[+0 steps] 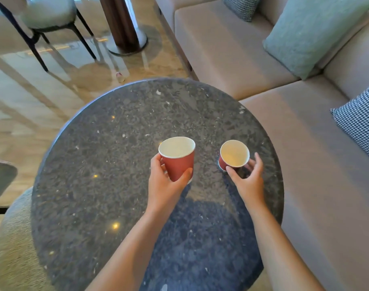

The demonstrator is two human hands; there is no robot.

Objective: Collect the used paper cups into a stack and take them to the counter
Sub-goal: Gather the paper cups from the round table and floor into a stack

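Two red paper cups with white insides are over the round dark stone table (108,164). My left hand (164,185) grips the nearer cup (178,162) by its lower wall, holding it upright above the tabletop. The second cup (234,154) stands on the table to the right, and my right hand (247,179) curls around its near side, thumb at the left wall and fingers at the right. Both cups look empty inside.
A beige sofa (252,66) with green (313,32) and checked cushions (360,122) wraps the right side. A dark-legged chair (49,19) and a column base (126,40) stand on the glossy floor beyond the table. A grey upholstered seat (13,238) sits at lower left.
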